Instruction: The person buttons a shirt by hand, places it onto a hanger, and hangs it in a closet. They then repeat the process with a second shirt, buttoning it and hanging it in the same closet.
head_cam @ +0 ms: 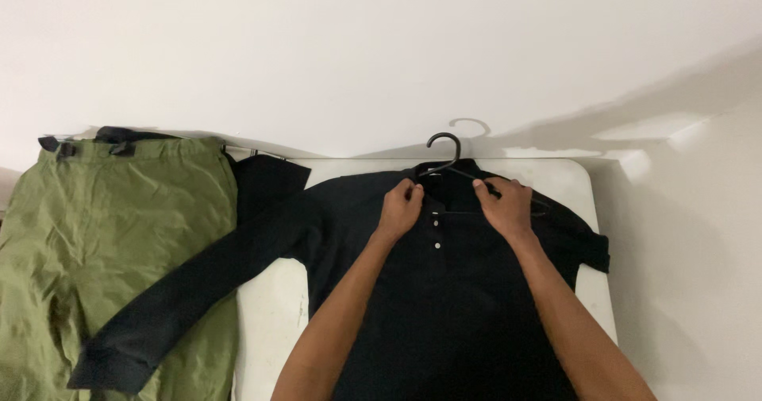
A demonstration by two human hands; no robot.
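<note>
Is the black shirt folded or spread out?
Spread. The black shirt lies flat on the white table, one sleeve stretched across the green trousers.

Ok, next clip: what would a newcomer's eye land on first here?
Most likely the black shirt spread flat on the white table in the middle, with both hands at its collar: the left hand pinches the fabric by the buttons, and the right hand grips the black hanger, whose hook pokes out above the neckline. On the left, green trousers lie partly under the shirt's outstretched sleeve.
</note>
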